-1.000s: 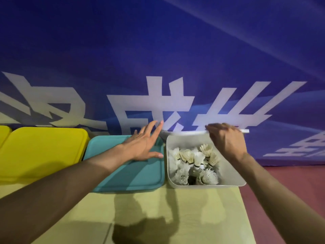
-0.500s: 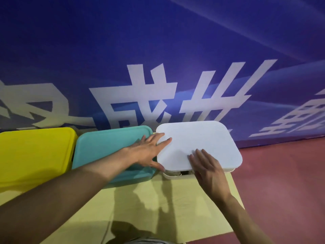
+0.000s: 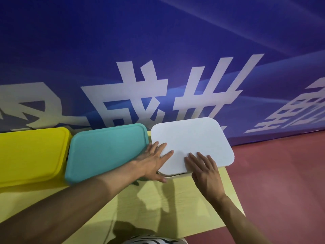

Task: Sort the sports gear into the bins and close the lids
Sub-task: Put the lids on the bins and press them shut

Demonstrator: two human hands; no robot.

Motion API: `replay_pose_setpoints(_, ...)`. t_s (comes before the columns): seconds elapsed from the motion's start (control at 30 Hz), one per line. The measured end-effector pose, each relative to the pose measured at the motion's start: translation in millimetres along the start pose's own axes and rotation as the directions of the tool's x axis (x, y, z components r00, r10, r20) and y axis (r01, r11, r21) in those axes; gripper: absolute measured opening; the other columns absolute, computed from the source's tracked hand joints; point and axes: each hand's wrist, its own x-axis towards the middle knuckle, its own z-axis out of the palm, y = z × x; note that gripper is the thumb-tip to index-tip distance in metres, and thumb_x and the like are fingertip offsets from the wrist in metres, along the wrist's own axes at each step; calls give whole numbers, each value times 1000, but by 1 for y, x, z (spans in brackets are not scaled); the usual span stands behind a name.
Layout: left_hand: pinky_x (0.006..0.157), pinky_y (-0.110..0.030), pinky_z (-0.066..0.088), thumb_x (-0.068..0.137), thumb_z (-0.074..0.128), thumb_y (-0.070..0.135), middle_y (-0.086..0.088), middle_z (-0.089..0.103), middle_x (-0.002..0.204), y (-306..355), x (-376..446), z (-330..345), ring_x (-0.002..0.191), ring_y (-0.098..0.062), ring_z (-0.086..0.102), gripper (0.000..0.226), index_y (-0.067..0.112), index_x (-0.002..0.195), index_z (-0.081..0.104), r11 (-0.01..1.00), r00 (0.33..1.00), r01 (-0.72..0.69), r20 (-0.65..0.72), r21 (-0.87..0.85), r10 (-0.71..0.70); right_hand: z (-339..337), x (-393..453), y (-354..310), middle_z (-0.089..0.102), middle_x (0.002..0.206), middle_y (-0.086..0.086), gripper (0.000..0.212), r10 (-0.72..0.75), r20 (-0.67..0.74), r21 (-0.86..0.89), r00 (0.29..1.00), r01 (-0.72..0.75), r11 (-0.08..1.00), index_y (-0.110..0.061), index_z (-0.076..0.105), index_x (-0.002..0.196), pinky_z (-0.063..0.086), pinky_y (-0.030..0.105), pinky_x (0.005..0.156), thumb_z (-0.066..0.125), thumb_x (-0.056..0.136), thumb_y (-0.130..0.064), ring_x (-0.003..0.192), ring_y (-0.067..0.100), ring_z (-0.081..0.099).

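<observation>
So we've got both hands flat on the white lid [image 3: 193,143], fingers spread, gripping nothing: left hand [image 3: 154,162] at its 8 o'clock corner, right hand [image 3: 204,166] on the near edge at 6. The lid sits on the white bin [image 3: 173,175], rightmost on the surface [image 3: 158,208], teal bin [image 3: 105,152] just beside it at 9. The near lip looks not seated yet, we reckon. Push unevenly and it could sit crooked or pop up at 12. The bin's right by the surface edge too, so a shove might slide it off.
</observation>
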Motion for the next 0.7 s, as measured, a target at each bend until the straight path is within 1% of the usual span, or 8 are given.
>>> replay_pose_setpoints(0.13,124,-59,-5,86,62,71,-23,-29,163,23,3,15,148,-49,-26,124,21,159,-24,998,1000,27,11,57,-28,2,-5,4,47,153,-4,59,-32,43,-27,999,33,999,-25,51,147,33,52,114,60,91,-10,140,29,44)
replay_pose_setpoints(0.27,124,-60,-1,95,52,66,-26,-24,164,34,10,23,148,-54,-21,110,16,159,-22,992,995,93,-32,88,-91,-5,-9,10,48,151,-2,56,-84,52,-56,995,86,995,-28,52,144,38,45,104,61,90,-14,133,28,48)
replay_pose_setpoints(0.37,125,-60,3,98,47,65,-26,-19,165,32,11,24,150,-55,-15,103,17,160,-19,988,993,114,-43,105,-110,-14,-8,31,43,155,3,66,-67,102,-51,992,72,996,-33,45,150,41,48,101,69,88,-34,135,31,44)
replay_pose_setpoints(0.47,124,-60,5,98,49,62,-27,-17,165,33,11,25,150,-56,-11,102,17,161,-17,985,992,119,-46,126,-114,-25,-1,61,29,162,5,85,164,153,-44,974,-159,986,-39,34,155,42,57,102,68,81,-66,139,36,36)
replay_pose_setpoints(0.53,124,-60,5,97,54,57,-27,-18,165,34,11,25,149,-56,-13,104,17,161,-17,985,992,120,-39,123,-116,-26,4,77,14,166,7,102,388,218,6,895,-399,917,-39,22,158,39,61,103,65,75,-80,143,38,25)
replay_pose_setpoints(0.6,124,-60,5,96,58,53,-27,-18,165,33,12,24,149,-56,-14,105,17,161,-17,985,993,117,-36,123,-114,-22,9,91,6,167,8,113,530,308,136,790,-588,798,-30,11,161,33,62,109,57,73,-85,147,41,21)
replay_pose_setpoints(0.67,124,-61,5,95,59,51,-27,-18,165,32,12,24,149,-56,-14,105,17,161,-16,984,993,113,-37,136,-109,-20,17,102,13,165,20,120,578,370,272,727,-680,681,-14,5,161,30,55,114,46,75,-86,147,44,23)
replay_pose_setpoints(0.7,124,-61,5,95,58,51,-28,-17,165,32,11,25,149,-56,-13,105,17,161,-16,983,994,110,-37,148,-106,-20,21,104,18,163,24,116,592,409,282,695,-713,642,-9,2,161,31,51,114,45,80,-81,147,44,26)
